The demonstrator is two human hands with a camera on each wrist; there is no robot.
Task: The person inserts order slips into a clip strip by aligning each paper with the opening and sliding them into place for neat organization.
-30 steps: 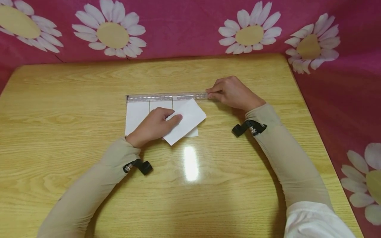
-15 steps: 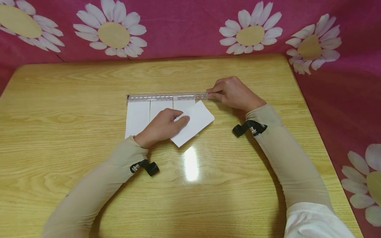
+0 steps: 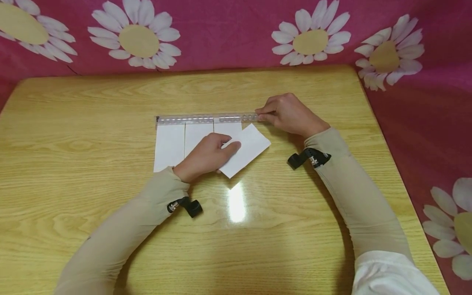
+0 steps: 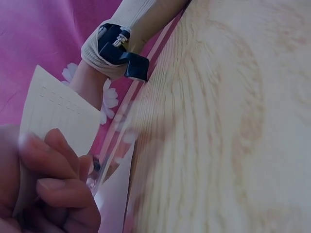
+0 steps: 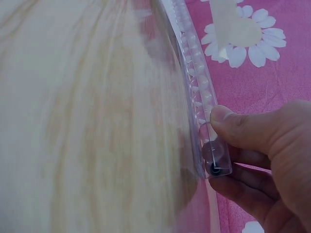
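Note:
My left hand pinches a white card between thumb and fingers, tilted over the right end of a row of white cards. Faint dashed lines show on the held card's face in the left wrist view. The white cards lie side by side, partly hidden by the left hand. Along their top edge runs a clear plastic ruler with round shapes along it. My right hand pinches its right end; in the right wrist view the thumb rests on the ruler's end, near a small dark dot.
Everything lies on a wood-grain table with a bright light reflection in front of the cards. A pink cloth with large daisies hangs behind and to the right. Black camera mounts sit on both wrists.
My left hand has moved right with the held card, uncovering more of the row. The right hand and the ruler have stayed in place.

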